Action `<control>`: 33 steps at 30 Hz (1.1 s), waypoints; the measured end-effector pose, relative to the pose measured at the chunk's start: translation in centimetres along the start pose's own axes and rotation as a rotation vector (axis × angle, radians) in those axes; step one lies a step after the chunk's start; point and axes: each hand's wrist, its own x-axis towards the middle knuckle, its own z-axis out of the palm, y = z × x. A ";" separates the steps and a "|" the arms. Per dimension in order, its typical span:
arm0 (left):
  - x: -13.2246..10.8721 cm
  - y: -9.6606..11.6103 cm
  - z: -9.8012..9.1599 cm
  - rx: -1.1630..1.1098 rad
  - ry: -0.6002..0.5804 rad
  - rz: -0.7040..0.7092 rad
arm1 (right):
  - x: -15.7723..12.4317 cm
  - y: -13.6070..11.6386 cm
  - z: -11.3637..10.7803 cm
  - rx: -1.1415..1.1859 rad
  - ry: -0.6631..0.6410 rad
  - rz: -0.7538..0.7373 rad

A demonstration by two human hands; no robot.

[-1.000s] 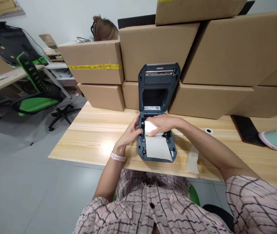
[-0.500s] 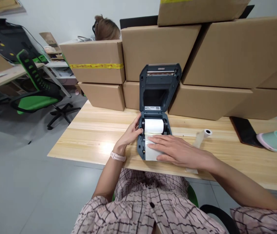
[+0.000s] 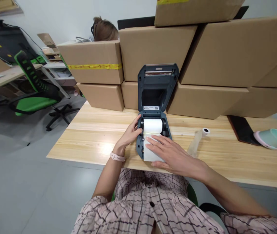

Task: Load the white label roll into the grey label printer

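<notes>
A dark grey label printer stands open on the wooden table, its lid tilted back. A white paper roll sits in its bay, and the paper end lies flat over the front. My right hand rests on that paper with its fingers stretched out flat. My left hand touches the printer's left side beside the roll, fingers curled against the housing.
Stacked cardboard boxes form a wall behind the printer. A small used roll with a trailing strip, a black phone and a mint cup on its side lie to the right. A green chair stands left; another person's head shows behind the boxes.
My right hand left the top of the roll and came down flat onto the paper at the printer's front. The left hand stayed at the printer's side.
</notes>
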 end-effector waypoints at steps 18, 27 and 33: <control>-0.1 -0.3 0.1 0.024 0.005 0.018 | -0.7 -1.9 2.9 -0.231 0.090 0.017; -0.2 -0.4 0.0 0.003 0.013 -0.012 | -2.2 -1.2 0.5 0.018 0.027 -0.034; -0.2 0.0 0.1 -0.010 0.007 -0.040 | -0.1 4.6 -6.9 0.242 0.499 0.053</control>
